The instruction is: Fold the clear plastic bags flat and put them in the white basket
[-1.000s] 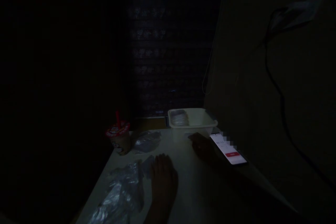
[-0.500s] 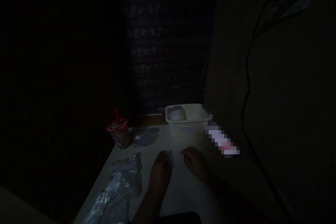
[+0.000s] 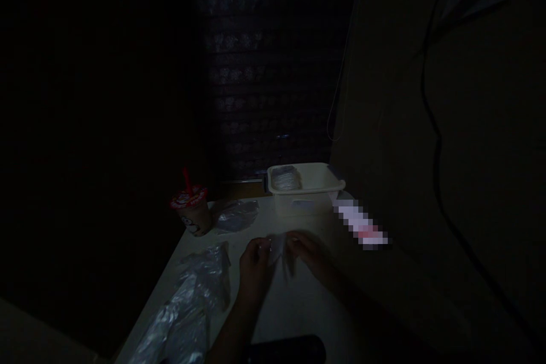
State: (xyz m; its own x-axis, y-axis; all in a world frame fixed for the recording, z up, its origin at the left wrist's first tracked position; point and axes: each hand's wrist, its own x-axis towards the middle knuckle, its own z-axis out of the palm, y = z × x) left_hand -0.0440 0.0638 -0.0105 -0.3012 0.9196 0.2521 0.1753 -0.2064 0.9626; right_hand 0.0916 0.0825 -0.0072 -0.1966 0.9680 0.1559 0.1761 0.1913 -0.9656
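Note:
A small clear plastic bag point(image 3: 277, 247) is held up between my two hands above the white table. My left hand point(image 3: 252, 264) is closed on its left side, with thumb and fingers pinched together. On the other side, my right hand point(image 3: 306, 250) has its fingertips at the bag's right edge and seems to pinch it; the dim light blurs the exact grip. Beyond the hands stands a white plastic bin point(image 3: 305, 202) with a stack of clear bags point(image 3: 286, 178) in its left end.
Loose plastic bags point(image 3: 187, 301) lie along the table's left side, and another flat bag point(image 3: 236, 216) lies farther back. A lidded drink cup point(image 3: 194, 216) with a red straw stands at the left edge. A dark object point(image 3: 290, 350) sits at the near edge. A black cable point(image 3: 437, 170) hangs at right.
My right hand has moved left to meet the bag in my left hand. The bag is now stretched between both hands. The view has shifted slightly.

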